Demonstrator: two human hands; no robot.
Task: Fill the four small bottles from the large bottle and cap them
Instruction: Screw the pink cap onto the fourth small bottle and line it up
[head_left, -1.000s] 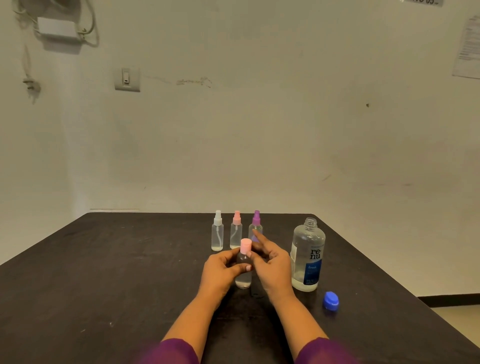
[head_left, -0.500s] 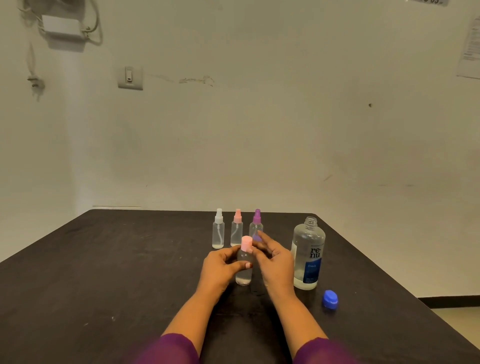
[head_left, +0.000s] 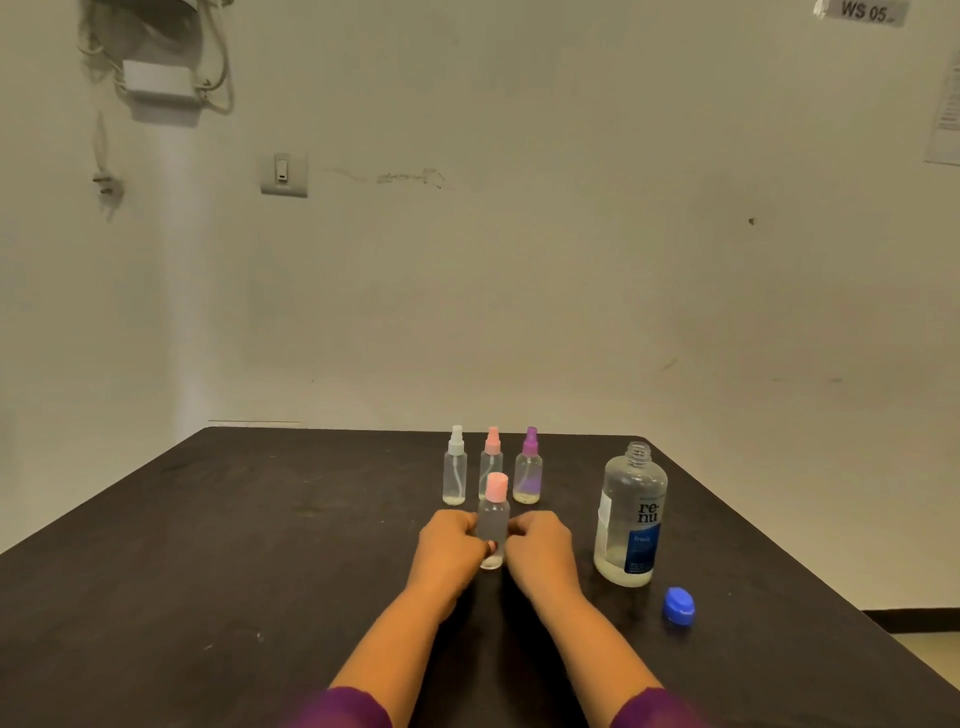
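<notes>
A small clear bottle with a pink cap (head_left: 493, 522) stands upright on the dark table (head_left: 260, 545). My left hand (head_left: 449, 551) grips its lower body from the left. My right hand (head_left: 540, 553) sits curled against its right side, fingers touching the bottle. Behind it stand three small spray bottles: white-topped (head_left: 455, 470), pink-topped (head_left: 491, 454) and purple-topped (head_left: 528, 470). The large clear bottle (head_left: 630, 517) with a blue label stands uncapped to the right, a little liquid at its bottom. Its blue cap (head_left: 678, 605) lies on the table in front of it.
The table's far edge meets a pale wall with a switch (head_left: 283, 174). The right table edge runs diagonally past the blue cap, with floor beyond it.
My right hand came down from the pink cap to the bottle's side, its fingers curling in. The bottle now stands lower on the table between both hands.
</notes>
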